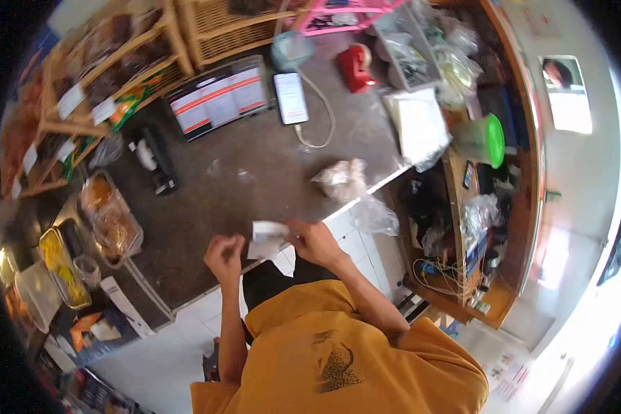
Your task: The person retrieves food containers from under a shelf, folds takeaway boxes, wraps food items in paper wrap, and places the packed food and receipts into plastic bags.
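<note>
A small piece of white paper (266, 239) is pinched in my right hand (315, 241) at the front edge of the dark counter. Just left of the paper, my left hand (224, 257) has its fingers curled together; whether anything is between them is too blurred to tell. Beyond my right hand, a clear plastic bag with pale contents (343, 181) lies at the counter's edge, and a thin clear bag (376, 215) hangs over beside it.
On the counter (214, 172) stand a tablet (221, 99), a phone (291, 99) with a cable, a black device (152, 160), a red tape dispenser (356, 67) and a stack of white bags (417, 124). A food tray (110, 217) is at the left, a green-rimmed container (479, 139) at the right.
</note>
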{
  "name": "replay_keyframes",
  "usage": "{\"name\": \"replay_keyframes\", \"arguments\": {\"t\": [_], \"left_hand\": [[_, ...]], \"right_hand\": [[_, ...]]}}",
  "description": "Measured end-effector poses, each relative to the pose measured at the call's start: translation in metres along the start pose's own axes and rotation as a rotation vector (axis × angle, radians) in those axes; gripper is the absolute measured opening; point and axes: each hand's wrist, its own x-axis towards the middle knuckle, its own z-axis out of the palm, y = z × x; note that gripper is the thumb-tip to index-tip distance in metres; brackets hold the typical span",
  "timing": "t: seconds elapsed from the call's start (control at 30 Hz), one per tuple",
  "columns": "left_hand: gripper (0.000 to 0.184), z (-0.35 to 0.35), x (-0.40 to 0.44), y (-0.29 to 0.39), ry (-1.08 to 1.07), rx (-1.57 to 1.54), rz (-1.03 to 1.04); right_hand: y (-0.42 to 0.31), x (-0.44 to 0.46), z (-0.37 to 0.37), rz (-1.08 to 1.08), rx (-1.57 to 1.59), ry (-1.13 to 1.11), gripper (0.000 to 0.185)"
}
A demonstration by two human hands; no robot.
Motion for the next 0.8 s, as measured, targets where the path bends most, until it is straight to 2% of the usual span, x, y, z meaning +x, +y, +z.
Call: {"name": "replay_keyframes", "arguments": {"t": [0.07,0.13,0.2,0.3,0.33,0.37,0.4,0.47,0.5,0.53,0.57,0.6,0.63,0.67,0.7,0.73,0.8], "left_hand": [[0.013,0.010,-0.016,0.064,-0.211,-0.079,0.011],[0.014,0.039,-0.030,0.124,-0.388,-0.229,0.071],[0.015,0.080,-0.033,0.190,-0.552,-0.342,0.074],[0.011,0.176,-0.033,0.254,-0.587,-0.430,0.189],[0.011,0.215,-0.031,0.262,-0.536,-0.374,0.269],[0.011,0.249,-0.028,0.261,-0.483,-0.315,0.341],[0.011,0.273,-0.026,0.255,-0.439,-0.292,0.245],[0.012,0.315,-0.020,0.231,-0.356,-0.244,0.072],[0.012,0.325,-0.020,0.211,-0.267,-0.182,0.025],[0.012,0.328,-0.023,0.186,-0.180,-0.121,-0.025],[0.013,0.326,-0.028,0.153,-0.098,-0.038,-0.052],[0.013,0.321,-0.030,0.120,-0.016,0.044,-0.074],[0.012,0.314,-0.032,0.092,0.021,0.078,-0.112],[0.012,0.305,-0.035,0.067,0.069,0.110,-0.151],[0.012,0.302,-0.038,0.047,0.130,0.137,-0.189],[0.012,0.305,-0.043,0.031,0.167,0.007,-0.251],[0.012,0.312,-0.051,0.010,0.248,-0.259,-0.350]], "right_hand": [[-0.009,-0.043,-0.076,0.009,0.148,-0.081,0.014],[-0.011,-0.084,-0.164,0.096,0.147,-0.199,0.019],[-0.008,-0.114,-0.248,0.279,0.195,-0.259,0.020],[0.062,-0.145,-0.331,0.311,0.289,-0.067,0.012],[0.086,-0.137,-0.356,0.346,0.319,-0.018,0.009],[0.118,-0.120,-0.376,0.371,0.343,-0.059,0.007],[0.157,-0.094,-0.389,0.398,0.368,-0.105,0.006],[0.233,-0.029,-0.382,0.218,0.371,-0.315,0.010],[0.249,0.007,-0.367,0.149,0.293,-0.399,0.013],[0.260,0.039,-0.341,0.083,0.216,-0.480,0.016],[0.304,0.065,-0.294,-0.063,0.264,-0.474,0.017],[0.302,0.087,-0.267,-0.041,0.195,-0.590,0.017],[0.308,0.097,-0.233,-0.223,0.155,-0.480,0.020],[0.307,0.105,-0.209,-0.109,0.247,-0.545,0.021],[0.308,0.111,-0.195,-0.121,0.275,-0.582,0.022],[0.308,0.116,-0.176,-0.141,0.302,-0.628,0.022],[0.360,0.123,-0.113,-0.222,0.239,-0.362,0.026]]}}
